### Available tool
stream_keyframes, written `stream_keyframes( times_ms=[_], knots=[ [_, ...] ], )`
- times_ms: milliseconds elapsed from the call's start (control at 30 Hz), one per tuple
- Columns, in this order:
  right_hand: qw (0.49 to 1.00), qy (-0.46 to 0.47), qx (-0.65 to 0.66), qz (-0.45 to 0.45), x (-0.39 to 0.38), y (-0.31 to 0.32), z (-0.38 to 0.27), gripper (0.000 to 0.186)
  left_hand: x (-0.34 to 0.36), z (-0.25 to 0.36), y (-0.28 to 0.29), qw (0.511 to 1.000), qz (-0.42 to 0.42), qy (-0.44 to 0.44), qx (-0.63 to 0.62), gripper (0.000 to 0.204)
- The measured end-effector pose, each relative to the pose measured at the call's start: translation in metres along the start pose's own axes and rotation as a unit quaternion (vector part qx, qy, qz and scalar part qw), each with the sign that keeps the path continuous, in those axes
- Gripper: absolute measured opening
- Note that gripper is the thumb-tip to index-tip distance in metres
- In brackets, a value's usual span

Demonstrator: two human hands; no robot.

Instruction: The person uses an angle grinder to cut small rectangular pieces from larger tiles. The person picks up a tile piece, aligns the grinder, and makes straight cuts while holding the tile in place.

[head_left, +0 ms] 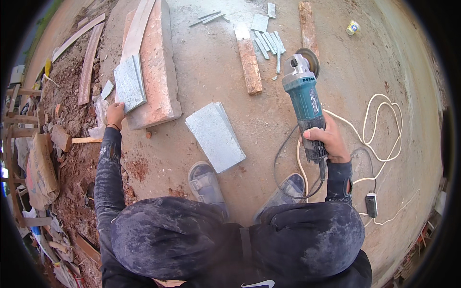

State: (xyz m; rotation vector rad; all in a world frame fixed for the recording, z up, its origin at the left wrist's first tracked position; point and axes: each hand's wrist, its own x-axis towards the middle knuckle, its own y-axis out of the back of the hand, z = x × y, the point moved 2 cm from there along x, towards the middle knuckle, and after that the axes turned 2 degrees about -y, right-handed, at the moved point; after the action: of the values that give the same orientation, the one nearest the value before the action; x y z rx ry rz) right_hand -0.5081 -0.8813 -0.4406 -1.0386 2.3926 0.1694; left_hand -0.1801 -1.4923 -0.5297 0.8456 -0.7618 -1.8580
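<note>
My right hand [332, 139] is wrapped round the rear body of a teal angle grinder [306, 98]. The grinder is held up above the ground, its round disc [308, 61] at the far end. At the left, my left hand [115, 114] grips the near corner of a grey stone tile [127, 84], with another tile edge showing beside it. Both tiles rest on a long, pale reddish block [161, 72]. Ahead of my feet lies a small stack of larger grey tiles [215, 137], slightly fanned out.
Cut grey strips [270, 42] lie beyond the grinder, near a short wooden plank [248, 62]. A cream cable [367, 139] loops at the right, close to a black plug connector [371, 205]. Rubble and a paper sack [42, 173] line the left. A small cup [353, 28] lies far right.
</note>
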Motion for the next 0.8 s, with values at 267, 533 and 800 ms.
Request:
stream_keyframes(
  times_ms=[267,533,800],
  knots=[
    [1.0,0.003,-0.017,0.017,-0.003,0.01,0.005,0.056,-0.083,0.077,-0.046,0.939,0.195,-0.26,0.113,0.042],
    [1.0,0.006,-0.002,-0.006,0.004,0.004,0.013,0.047,-0.277,0.1,-0.148,0.977,-0.213,-0.029,0.013,0.061],
    [1.0,0.013,0.011,-0.011,0.006,0.006,0.018,0.046,-0.3,0.09,-0.172,0.978,-0.174,-0.03,-0.111,0.062]
  ],
)
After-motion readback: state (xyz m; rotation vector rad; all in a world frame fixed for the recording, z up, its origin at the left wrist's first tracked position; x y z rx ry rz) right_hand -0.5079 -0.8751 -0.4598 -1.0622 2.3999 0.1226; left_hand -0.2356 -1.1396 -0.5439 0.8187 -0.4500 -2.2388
